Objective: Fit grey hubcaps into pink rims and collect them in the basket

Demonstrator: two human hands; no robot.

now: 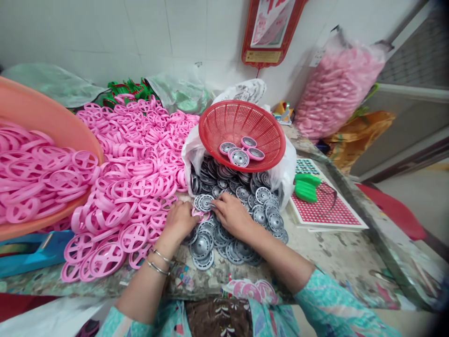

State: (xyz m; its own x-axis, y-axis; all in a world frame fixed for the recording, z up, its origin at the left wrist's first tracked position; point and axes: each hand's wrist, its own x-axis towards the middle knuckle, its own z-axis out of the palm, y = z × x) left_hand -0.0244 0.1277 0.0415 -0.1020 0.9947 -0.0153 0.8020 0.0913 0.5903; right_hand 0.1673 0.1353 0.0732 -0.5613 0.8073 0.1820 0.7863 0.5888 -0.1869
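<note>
Both hands [206, 217] press one wheel [200, 214] – pink wheels [140, 154] (heaped) alongside

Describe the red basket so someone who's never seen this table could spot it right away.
Start at the big spread of pink wheels covering the table's left half, then look right to the white bag spilling grey discs. The red basket sits tilted on top of that bag. It is the only red mesh bowl there, holding just a few finished wheels.

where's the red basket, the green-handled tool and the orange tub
red basket [224, 122]: head view, on its bare mesh wall.
green-handled tool [306, 187]: head view, on the green handle.
orange tub [42, 114]: head view, on its inner wall near the rim.
</note>
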